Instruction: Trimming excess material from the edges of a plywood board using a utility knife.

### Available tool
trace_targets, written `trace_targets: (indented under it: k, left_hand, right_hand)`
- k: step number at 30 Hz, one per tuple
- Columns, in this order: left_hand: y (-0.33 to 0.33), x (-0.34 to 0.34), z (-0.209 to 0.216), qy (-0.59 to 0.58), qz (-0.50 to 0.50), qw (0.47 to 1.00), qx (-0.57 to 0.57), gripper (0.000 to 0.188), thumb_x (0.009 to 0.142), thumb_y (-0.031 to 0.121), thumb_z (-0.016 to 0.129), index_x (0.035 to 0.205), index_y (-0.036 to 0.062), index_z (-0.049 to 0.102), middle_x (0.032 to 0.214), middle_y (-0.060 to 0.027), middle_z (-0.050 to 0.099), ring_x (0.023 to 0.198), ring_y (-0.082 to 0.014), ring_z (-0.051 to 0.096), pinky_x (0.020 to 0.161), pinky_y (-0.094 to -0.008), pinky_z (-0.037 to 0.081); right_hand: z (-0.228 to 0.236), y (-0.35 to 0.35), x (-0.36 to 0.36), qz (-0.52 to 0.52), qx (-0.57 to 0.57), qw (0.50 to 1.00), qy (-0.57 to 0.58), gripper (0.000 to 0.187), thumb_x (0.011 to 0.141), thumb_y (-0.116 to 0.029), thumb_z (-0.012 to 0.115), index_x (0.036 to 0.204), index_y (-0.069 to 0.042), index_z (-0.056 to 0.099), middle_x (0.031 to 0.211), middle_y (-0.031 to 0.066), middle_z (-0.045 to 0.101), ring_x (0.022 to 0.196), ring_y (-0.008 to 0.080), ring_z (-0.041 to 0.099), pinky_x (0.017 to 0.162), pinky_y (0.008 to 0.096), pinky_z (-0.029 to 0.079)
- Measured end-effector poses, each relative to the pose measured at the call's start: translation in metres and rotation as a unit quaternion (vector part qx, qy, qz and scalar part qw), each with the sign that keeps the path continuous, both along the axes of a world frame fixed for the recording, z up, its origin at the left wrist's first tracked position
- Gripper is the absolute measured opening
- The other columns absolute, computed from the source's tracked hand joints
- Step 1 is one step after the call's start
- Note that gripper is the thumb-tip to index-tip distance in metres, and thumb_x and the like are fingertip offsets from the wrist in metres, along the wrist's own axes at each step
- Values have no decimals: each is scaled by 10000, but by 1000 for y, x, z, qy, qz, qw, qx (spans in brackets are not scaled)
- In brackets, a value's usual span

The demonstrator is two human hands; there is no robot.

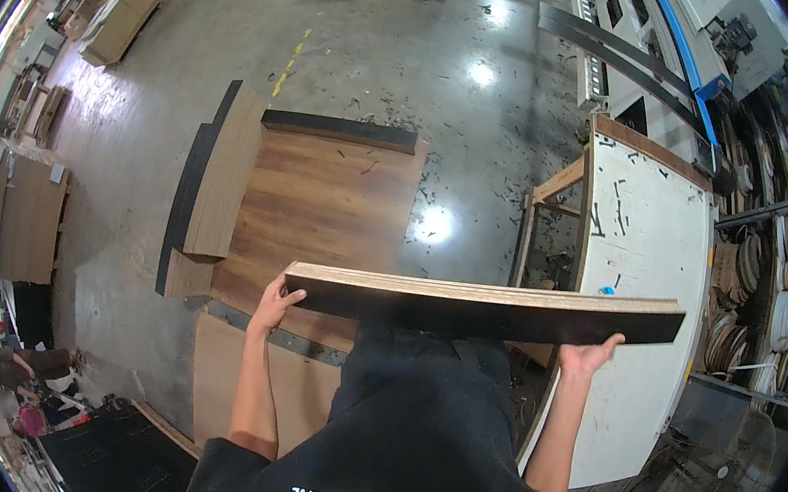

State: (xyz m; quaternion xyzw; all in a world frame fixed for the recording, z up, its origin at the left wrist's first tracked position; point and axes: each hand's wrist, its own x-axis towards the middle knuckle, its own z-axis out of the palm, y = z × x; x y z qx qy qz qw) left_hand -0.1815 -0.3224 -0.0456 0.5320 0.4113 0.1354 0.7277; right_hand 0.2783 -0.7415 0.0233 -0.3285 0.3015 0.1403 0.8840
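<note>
Across my body I hold a stack of long, narrow chipboard strips (484,313), black on the face toward me, with raw pale edges on top. My left hand (277,307) is wrapped round its left end, thumb on the black face. Farther right, my right hand (587,357) grips it from below near the right end, thumb up along the black face. Beyond the strips, at left, a wood-grain board (322,199) lies low near the floor. On it rest a stack of black-edged boards (217,182) along the left side and a black strip (339,130) along the far edge.
A white-topped worktable (649,226) strewn with black scraps stands at right, beside a machine with a blue rail (680,36). Edging rolls fill a rack (778,290) at far right, above a fan (719,468). Board stacks (28,214) line the left; another person (30,370) is there.
</note>
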Motion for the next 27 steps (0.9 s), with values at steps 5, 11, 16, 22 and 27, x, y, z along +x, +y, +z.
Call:
trace_targets:
  k: [5, 11, 16, 22, 27]
  left_hand:
    - [54, -41, -13, 19, 52, 998, -17, 781, 927, 60, 751, 1599, -61, 370, 1534, -137, 539, 1431, -232, 482, 1237, -366, 312]
    - [129, -35, -10, 103, 108, 989, -21, 675, 897, 41, 753, 1517, -39, 499, 1428, -116, 623, 1341, -229, 559, 1198, -365, 370]
    - [204, -4, -2, 181, 101, 978, 22, 641, 867, 12, 746, 1477, -11, 549, 1376, -94, 655, 1290, -233, 591, 1172, -373, 402]
    - [297, 83, 20, 253, 114, 961, -18, 731, 873, -55, 721, 1555, -7, 461, 1442, -112, 623, 1350, -237, 570, 1168, -391, 430]
    - [390, 154, 7, 302, 59, 952, 8, 761, 871, -62, 707, 1577, 3, 429, 1440, -98, 615, 1333, -234, 569, 1143, -377, 441]
  right_hand:
    - [-22, 113, 23, 96, 58, 994, -3, 804, 1006, -733, 460, 1506, -110, 552, 1505, 74, 601, 1371, 312, 556, 1208, 521, 411]
    - [-72, 238, 50, 125, 27, 988, 91, 766, 1008, -730, 471, 1466, -128, 593, 1457, 52, 633, 1311, 297, 583, 1166, 500, 440]
    - [-128, 331, 91, 117, 29, 975, 188, 759, 1023, -719, 461, 1470, -119, 589, 1466, 55, 622, 1318, 303, 578, 1164, 508, 435]
    - [-207, 405, 156, 153, 90, 962, 205, 830, 1004, -754, 447, 1535, -120, 520, 1557, 55, 555, 1416, 316, 508, 1212, 508, 366]
    - [-241, 462, 191, 145, 98, 957, 232, 842, 985, -763, 471, 1547, -138, 514, 1570, 42, 541, 1442, 305, 473, 1230, 495, 328]
